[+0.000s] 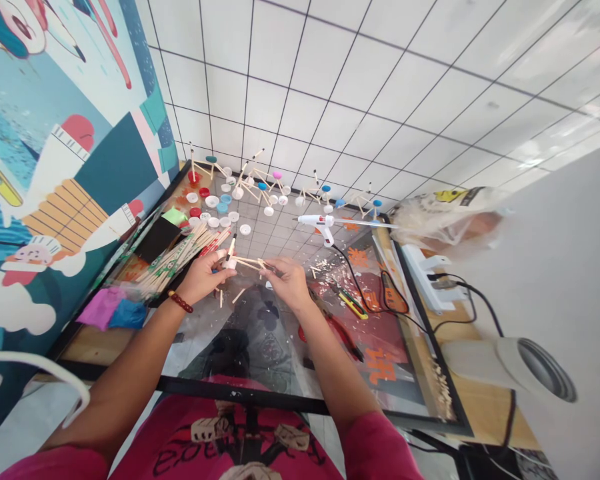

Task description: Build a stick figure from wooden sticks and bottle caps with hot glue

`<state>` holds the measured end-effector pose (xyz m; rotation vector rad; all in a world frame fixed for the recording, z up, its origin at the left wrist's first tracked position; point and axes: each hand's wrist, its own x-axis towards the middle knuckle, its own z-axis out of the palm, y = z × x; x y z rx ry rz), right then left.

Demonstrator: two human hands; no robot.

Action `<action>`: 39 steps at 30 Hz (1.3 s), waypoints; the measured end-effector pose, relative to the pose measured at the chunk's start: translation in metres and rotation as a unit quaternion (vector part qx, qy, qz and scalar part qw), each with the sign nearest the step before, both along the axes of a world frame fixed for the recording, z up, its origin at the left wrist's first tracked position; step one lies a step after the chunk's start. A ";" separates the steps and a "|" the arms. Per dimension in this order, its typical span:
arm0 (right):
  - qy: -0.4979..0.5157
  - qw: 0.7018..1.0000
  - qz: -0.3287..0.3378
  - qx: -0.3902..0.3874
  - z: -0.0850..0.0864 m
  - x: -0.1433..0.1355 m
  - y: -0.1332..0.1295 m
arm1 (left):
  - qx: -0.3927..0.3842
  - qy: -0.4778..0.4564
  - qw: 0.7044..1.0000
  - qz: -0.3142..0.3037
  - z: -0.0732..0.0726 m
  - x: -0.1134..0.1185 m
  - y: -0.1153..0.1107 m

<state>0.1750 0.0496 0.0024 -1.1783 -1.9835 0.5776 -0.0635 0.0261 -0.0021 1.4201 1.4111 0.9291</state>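
My left hand grips a white bottle cap from which a dark-tipped stick rises. Thin wooden sticks run from this cap across to my right hand, whose thumb and fingers pinch their far end. Both hands are held over the glass tabletop. Below them lie short pieces of stick. Behind, along the tiled wall, stand several similar stick-and-cap figures. Loose red, white and blue caps lie to their left. A white glue gun rests beyond my right hand.
Bundled wooden sticks lie on the left near pink and blue packets. A yellow utility knife, red-handled pliers and wood scraps are at the right. The glue gun's cable runs toward a white power strip.
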 end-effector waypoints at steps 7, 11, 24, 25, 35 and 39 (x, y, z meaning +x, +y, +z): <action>0.001 1.000 0.003 0.003 0.001 0.000 0.000 | 0.006 0.005 1.000 0.004 0.001 0.000 0.000; 0.003 1.000 0.003 0.006 0.002 0.001 0.000 | 0.000 0.003 1.000 0.012 0.005 0.002 -0.001; -0.004 1.000 0.001 0.003 0.000 0.001 0.001 | -0.001 0.009 1.000 0.008 0.007 0.002 -0.001; -0.004 1.000 0.001 0.004 0.000 0.001 0.001 | 0.000 0.008 1.000 0.006 0.006 0.002 -0.001; 0.001 1.000 0.002 0.005 0.000 0.000 0.001 | 0.005 0.010 1.000 0.002 0.003 0.001 -0.001; 0.000 1.000 0.000 0.006 0.000 0.000 0.001 | 0.008 0.022 1.000 0.013 0.004 0.002 -0.002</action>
